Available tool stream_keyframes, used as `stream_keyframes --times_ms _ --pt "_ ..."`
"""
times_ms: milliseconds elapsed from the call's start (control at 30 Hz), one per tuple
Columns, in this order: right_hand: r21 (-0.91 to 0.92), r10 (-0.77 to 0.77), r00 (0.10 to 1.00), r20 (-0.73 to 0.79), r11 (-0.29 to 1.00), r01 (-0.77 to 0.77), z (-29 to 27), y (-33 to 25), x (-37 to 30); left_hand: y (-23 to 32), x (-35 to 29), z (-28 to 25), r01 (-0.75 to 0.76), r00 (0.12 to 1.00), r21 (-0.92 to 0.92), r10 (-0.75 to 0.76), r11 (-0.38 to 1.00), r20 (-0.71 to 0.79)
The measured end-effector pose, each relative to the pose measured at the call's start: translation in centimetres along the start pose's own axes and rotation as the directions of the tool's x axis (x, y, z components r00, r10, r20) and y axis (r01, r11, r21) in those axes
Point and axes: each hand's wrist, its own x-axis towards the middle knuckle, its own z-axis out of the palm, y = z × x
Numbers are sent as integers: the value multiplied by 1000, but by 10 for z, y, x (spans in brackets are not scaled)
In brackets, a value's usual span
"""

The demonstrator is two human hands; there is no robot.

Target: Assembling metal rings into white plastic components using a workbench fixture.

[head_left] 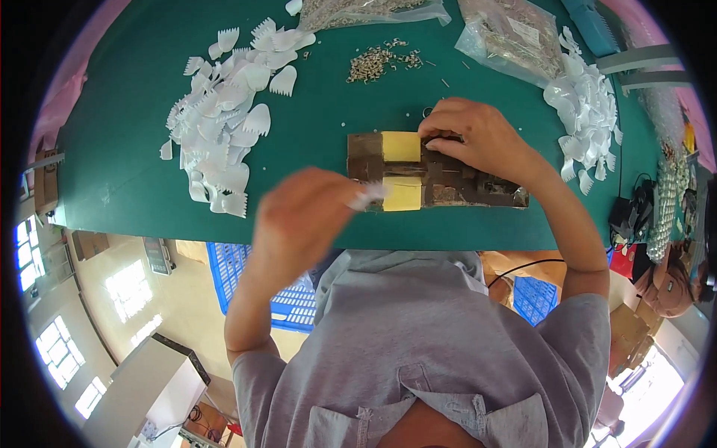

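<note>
A brown block-like fixture (455, 176) with two yellow patches (402, 147) lies near the table's front edge. My left hand (295, 213), smeared by motion, is at the fixture's left end. From its fingertips sticks a small white toothed plastic piece (369, 196), also blurred, beside the lower yellow patch. Over the fixture's far edge, my right hand (478, 134) is closed, thumb and fingers pinched just right of the upper yellow patch. A dark bit shows between those fingers, too hidden to name.
White toothed plastic pieces (224, 112) lie heaped at left, with another heap (586, 104) at right. Small metal clips (373, 64) are piled behind the fixture. Clear bags of metal parts (511, 37) sit at the back. A blue basket (291, 308) stands below the green table (306, 123).
</note>
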Motion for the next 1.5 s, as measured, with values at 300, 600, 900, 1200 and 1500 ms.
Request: stream_keyframes --times_ms 300,600,900,1200,1500 --pt "-28 65 983 173 998 -61 3 -5 15 -15 3 73 -156 987 379 159 912 23" --pt "152 302 953 28 941 -303 -17 29 47 -19 4 81 -14 986 301 64 953 -156" --pt "-64 256 948 -188 960 -272 0 68 78 -25 -1 91 -2 980 199 41 980 -194" --pt "-51 235 962 -139 968 -244 4 65 75 -26 -4 92 11 975 173 28 985 -219" --pt "-24 262 965 -15 965 -263 0 42 66 -26 -9 94 29 968 141 7 990 -250"
